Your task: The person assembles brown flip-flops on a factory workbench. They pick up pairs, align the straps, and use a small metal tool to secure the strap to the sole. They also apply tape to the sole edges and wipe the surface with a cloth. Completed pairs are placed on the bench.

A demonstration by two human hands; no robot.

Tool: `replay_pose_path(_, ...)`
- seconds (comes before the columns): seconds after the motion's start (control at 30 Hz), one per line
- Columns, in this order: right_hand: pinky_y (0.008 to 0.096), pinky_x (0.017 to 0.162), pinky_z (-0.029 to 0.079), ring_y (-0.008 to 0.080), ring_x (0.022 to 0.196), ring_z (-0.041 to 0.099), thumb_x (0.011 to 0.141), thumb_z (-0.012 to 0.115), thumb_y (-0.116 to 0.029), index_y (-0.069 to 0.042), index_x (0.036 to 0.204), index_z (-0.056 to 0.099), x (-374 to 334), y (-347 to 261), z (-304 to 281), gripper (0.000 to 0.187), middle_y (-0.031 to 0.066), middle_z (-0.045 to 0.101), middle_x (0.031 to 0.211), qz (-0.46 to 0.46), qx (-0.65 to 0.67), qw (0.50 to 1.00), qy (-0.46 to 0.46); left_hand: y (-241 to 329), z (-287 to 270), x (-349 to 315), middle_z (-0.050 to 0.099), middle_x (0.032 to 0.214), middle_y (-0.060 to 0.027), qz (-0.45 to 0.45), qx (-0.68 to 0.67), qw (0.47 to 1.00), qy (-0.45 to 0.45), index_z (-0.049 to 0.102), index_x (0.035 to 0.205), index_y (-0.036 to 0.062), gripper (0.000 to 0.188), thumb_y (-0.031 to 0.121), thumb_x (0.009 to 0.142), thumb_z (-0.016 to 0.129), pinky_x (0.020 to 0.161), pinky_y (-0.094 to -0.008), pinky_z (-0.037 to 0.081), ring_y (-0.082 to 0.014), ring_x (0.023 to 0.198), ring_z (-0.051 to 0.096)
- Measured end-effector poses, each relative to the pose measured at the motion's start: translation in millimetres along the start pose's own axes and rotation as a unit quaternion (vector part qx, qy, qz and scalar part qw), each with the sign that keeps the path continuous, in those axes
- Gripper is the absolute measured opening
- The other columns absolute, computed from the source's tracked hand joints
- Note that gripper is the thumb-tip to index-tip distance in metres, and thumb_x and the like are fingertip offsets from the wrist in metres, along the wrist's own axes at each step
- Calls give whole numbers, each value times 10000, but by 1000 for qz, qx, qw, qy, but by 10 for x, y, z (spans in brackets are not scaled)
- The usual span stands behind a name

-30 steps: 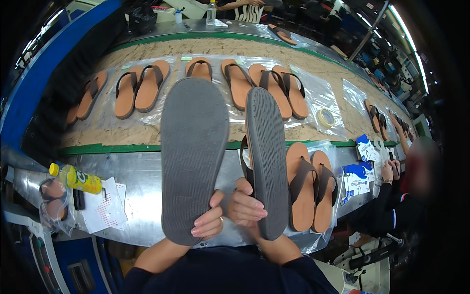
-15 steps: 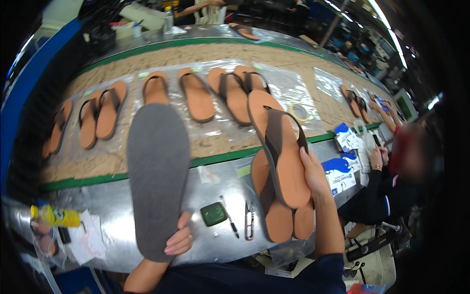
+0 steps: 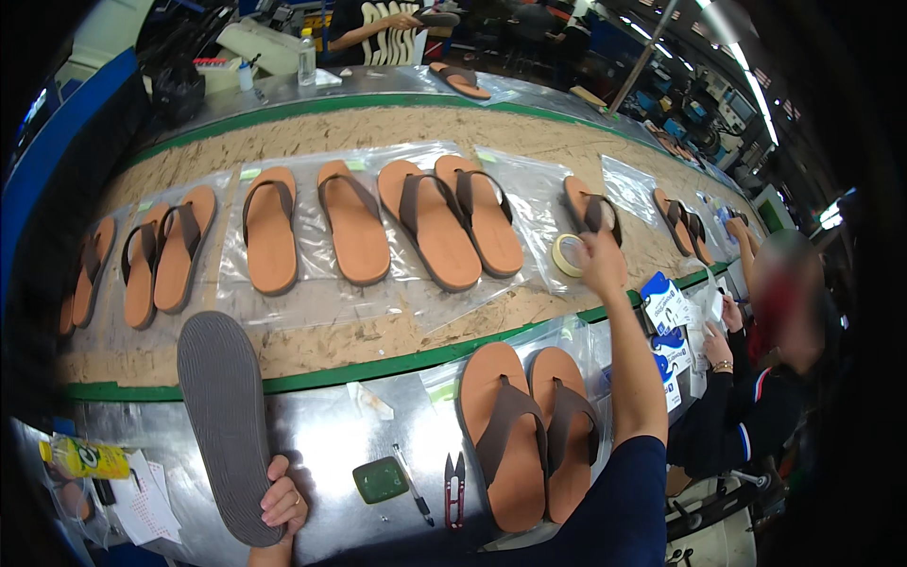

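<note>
The left hand (image 3: 282, 499) sits at the bottom edge near 7 o'clock, fingers curled and clamped on the heel end of a grey sole (image 3: 225, 425). The sole stands up out of this grip with its ribbed underside facing the camera, its toe pointing toward 11 o'clock and reaching the green strip (image 3: 331, 376) that edges the belt.

The right hand (image 3: 601, 261) is far out at 2 o'clock, the arm stretched straight from the dark blue sleeve at the lower right, forearm rising across the metal worktop (image 3: 321, 444). Its fingers close on the heel of one sandal (image 3: 590, 210) lying on the belt, just beside a tape roll (image 3: 568, 255) at the hand's 9 o'clock; how tightly the grip closes on it I cannot tell.

Under that arm, at 5 o'clock on the worktop, lie two tan sandals (image 3: 529, 430) with brown straps, side by side and touching. To their left lie one pair of snips (image 3: 454, 489), one pen (image 3: 412, 484) and one green pad (image 3: 380, 479).

On the belt (image 3: 378, 128) beyond, left of the tape roll, six tan sandals lie in pairs on clear plastic sheets, with more at the far left edge. At 3 o'clock another person (image 3: 756, 406) sits by blue and white packets (image 3: 666, 302). A yellow bottle (image 3: 85, 458) lies at 8 o'clock.
</note>
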State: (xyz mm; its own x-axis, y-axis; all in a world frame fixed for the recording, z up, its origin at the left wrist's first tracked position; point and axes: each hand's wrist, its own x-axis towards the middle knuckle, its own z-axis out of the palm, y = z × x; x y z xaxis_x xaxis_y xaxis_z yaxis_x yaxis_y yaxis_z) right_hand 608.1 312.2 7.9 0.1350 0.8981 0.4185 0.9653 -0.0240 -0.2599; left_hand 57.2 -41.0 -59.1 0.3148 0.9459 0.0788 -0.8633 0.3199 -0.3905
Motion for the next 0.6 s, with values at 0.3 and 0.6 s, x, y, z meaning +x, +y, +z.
replay_pose_path(0.3, 438, 774, 501, 383, 876, 654, 972, 606, -223, 60, 1115, 626, -459, -627, -147, 318, 252, 657, 966, -101, 20, 995, 16, 61, 28, 285, 553, 657, -116, -120, 60, 989, -57, 462, 1018, 6, 327, 323, 988, 537, 375, -274, 417, -199, 435, 532)
replay_pose_path(0.6, 422, 744, 535, 360, 805, 664, 835, 756, -197, -23, 1005, 680, -2269, -3334, -641, 255, 156, 674, 880, -491, 138, 795, -328, 86, 135, -1, 523, 700, -104, -89, 104, 986, -93, 492, 1118, -37, 516, 448, 955, 555, 438, -282, 437, -187, 504, 520)
